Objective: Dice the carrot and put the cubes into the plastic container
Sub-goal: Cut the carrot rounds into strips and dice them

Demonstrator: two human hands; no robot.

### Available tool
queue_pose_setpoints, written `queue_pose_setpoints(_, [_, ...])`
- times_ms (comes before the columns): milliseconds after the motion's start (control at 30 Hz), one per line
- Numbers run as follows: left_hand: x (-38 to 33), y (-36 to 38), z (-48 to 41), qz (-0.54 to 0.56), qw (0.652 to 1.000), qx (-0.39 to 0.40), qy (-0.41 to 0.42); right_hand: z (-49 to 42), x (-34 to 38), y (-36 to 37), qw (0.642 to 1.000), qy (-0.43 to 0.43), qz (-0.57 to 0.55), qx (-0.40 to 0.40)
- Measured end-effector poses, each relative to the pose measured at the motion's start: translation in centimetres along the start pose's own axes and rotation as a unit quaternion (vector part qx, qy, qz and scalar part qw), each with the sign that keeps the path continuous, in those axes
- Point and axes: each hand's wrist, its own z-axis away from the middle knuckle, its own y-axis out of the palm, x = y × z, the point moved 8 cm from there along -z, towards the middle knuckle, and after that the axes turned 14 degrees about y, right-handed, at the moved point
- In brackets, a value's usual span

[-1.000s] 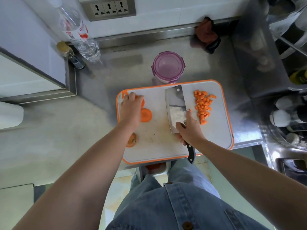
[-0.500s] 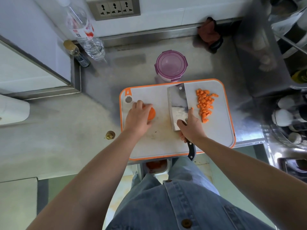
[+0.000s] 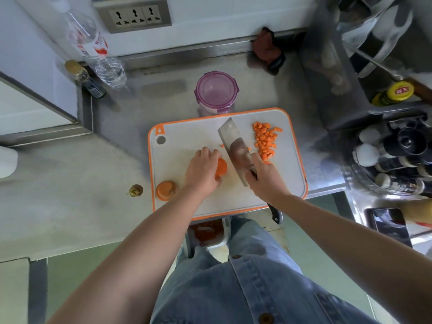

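1. While the left hand (image 3: 203, 170) curls its fingers over a thick orange carrot chunk (image 3: 221, 168) in the middle of the white, orange-rimmed plastic cutting board (image 3: 184, 139), the right hand (image 3: 266, 180) is clamped round the handle of a broad steel cleaver (image 3: 233, 146), whose blade stands just right of the chunk.
2. Small orange carrot cubes (image 3: 265, 139) lie heaped on the board's far right, and a round carrot end (image 3: 164, 187) sits at its near left edge.
3. A round, clear plastic container with a purple-rimmed lid (image 3: 216, 92) stands just beyond the board's far edge, apparently lidded.
4. The chunk is probably stiff, dense and apt to roll on its curved side. It is best pinned from above, cut face down, fingertips tucked back from the blade.
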Motion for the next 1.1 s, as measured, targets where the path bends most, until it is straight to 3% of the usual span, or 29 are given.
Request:
queue_pose_setpoints(200, [-2.6, 1.3, -1.1, 0.008, 1.000, -0.019, 0.021, 0.5, -1.5, 0.3, 0.996, -0.024, 0.078, -0.025])
queue_pose_setpoints(333, [-1.0, 1.1, 0.6, 0.062, 0.994, -0.064, -0.060, 0.8, -1.8, 0.1, 0.994, -0.022, 0.098, -0.047])
queue_pose_setpoints(467, [0.8, 1.6, 2.2, 0.176, 0.965, -0.100, -0.167, 1.0, -1.5, 0.2, 0.992, -0.026, 0.109, -0.052])
queue_pose_setpoints(833, [0.3, 3.0, 2.8, 0.265, 0.920, -0.146, -0.250, 1.9, -1.3, 0.7, 0.988, -0.050, 0.140, -0.040])
queue_pose_setpoints(1100, [0.3, 2.8, 2.8, 0.266, 0.918, -0.142, -0.259, 0.9, -1.0, -1.5, 0.993, -0.052, 0.085, -0.065])
